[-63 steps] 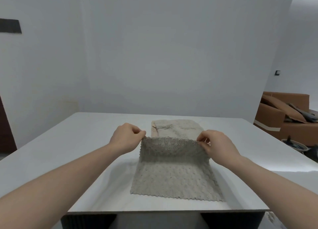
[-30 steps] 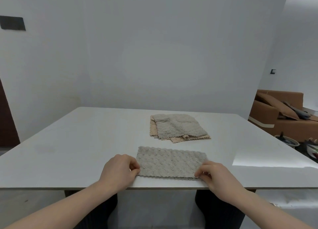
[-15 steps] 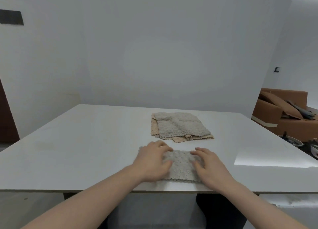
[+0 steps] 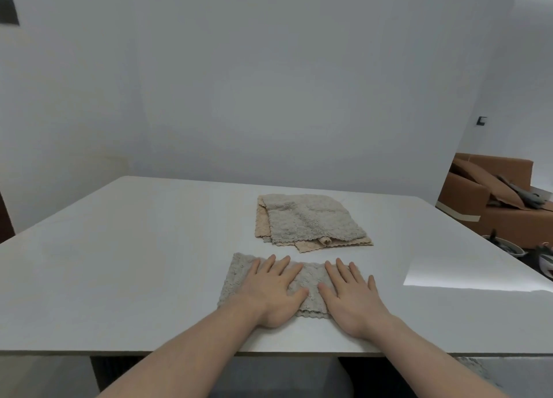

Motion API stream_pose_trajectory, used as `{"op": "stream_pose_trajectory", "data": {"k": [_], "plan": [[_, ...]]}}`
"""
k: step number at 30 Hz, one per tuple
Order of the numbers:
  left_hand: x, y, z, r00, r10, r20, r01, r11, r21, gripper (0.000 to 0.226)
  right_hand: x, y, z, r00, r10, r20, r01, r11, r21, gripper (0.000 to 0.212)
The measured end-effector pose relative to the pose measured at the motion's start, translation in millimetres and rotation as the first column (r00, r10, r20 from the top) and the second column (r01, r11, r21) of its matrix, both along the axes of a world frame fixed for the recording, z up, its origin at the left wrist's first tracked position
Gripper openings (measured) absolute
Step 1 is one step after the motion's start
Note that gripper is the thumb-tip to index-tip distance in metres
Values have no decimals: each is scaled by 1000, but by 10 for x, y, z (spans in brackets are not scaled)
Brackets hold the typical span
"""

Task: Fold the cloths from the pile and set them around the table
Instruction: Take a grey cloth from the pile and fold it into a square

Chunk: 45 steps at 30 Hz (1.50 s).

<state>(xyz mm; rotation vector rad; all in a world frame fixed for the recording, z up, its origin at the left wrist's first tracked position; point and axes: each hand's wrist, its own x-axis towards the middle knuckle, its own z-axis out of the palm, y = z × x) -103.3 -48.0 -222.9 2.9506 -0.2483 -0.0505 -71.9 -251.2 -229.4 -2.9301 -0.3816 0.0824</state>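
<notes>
You have a single view, from the camera on your head, looking forward and slightly down across the table (image 4: 119, 263) toward the wall (image 4: 269, 83) at twelve o'clock. It sits close to the table's near edge, so your forearms enter from the bottom at six o'clock. The wide angle takes in the whole tabletop and, at three o'clock, brown boxes (image 4: 493, 200) beyond the table. No second view overlaps it.

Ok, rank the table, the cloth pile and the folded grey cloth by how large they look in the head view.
1. Table, by far.
2. Cloth pile and folded grey cloth: too alike to rank; both hands cover part of the cloth, and it lies nearer the camera.
</notes>
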Motion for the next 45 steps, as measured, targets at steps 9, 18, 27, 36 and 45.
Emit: {"op": "stream_pose_trajectory", "data": {"k": [9, 18, 27, 36, 45], "plan": [[95, 71, 15, 996, 80, -27, -79, 996, 28, 80, 155, -21, 37, 1000, 16, -3, -17, 1000, -17, 70], [-138, 680, 14, 978, 201, -49, -202, 979, -12, 78, 71, -50, 70, 999, -23, -26, 22, 999, -30, 76], [-338, 983, -30, 976, 213, -43, -213, 977, 0, 70, -84, -323, 17, 997, -71, -26, 71, 997, -15, 88], [-346, 988, -108, 972, 235, 4, -235, 972, -32, 70, -146, -325, -36, 985, -171, 5, 171, 985, -11, 105], [-373, 986, -87, 965, 258, 39, -253, 961, -109, 67, -285, -299, -30, 966, -253, 55, 247, 963, 107, 99]]}}
